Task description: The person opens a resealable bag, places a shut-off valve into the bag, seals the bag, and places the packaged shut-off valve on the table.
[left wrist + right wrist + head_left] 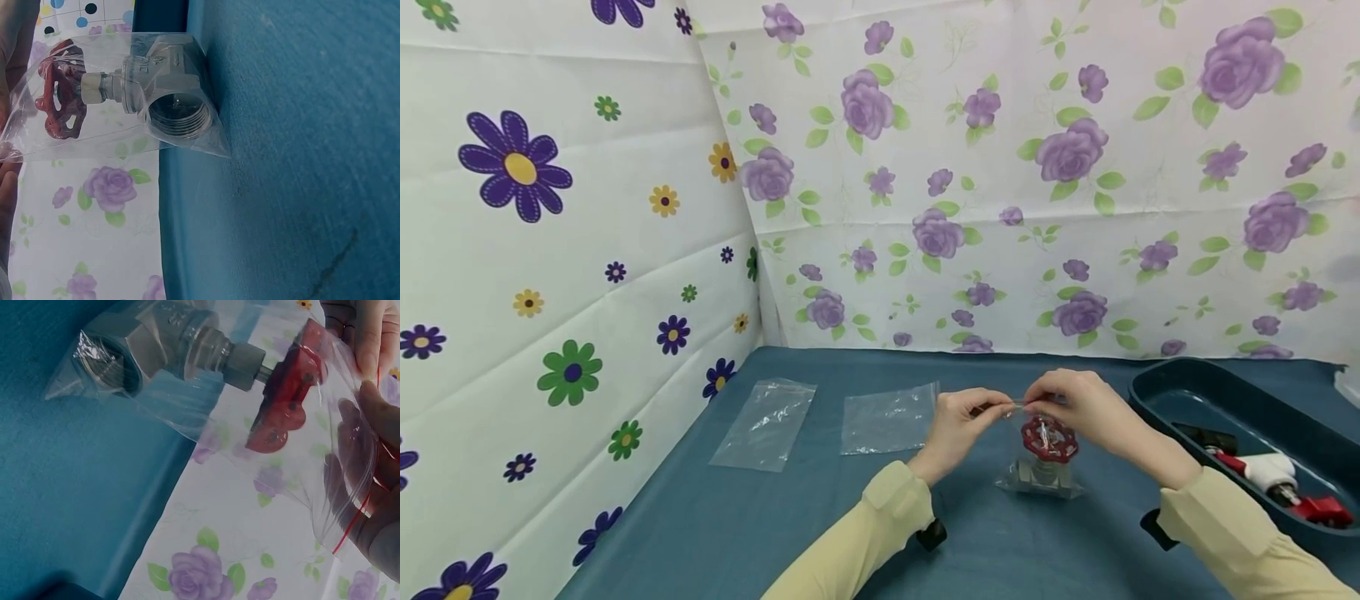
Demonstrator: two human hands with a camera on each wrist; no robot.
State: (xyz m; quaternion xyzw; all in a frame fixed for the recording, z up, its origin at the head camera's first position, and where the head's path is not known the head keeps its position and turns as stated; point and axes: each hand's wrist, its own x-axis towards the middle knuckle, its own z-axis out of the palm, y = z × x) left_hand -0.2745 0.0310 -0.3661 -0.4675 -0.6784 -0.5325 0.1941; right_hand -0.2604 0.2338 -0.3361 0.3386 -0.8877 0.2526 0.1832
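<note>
A metal gate valve with a red handwheel stands upright inside a clear zip bag, its base on the blue cloth. My left hand pinches the bag's top edge between thumb and fingers. Close beside it, my right hand pinches the same edge from the right. A red zip line runs along the bag's mouth in the right wrist view, next to the fingers. The valve's threaded opening shows through the plastic in the left wrist view.
Two flat clear zip bags, a left bag and a nearer bag, lie on the blue cloth. At right, a dark blue tray holds several red, white and black fittings. Flowered sheets hang behind and at left.
</note>
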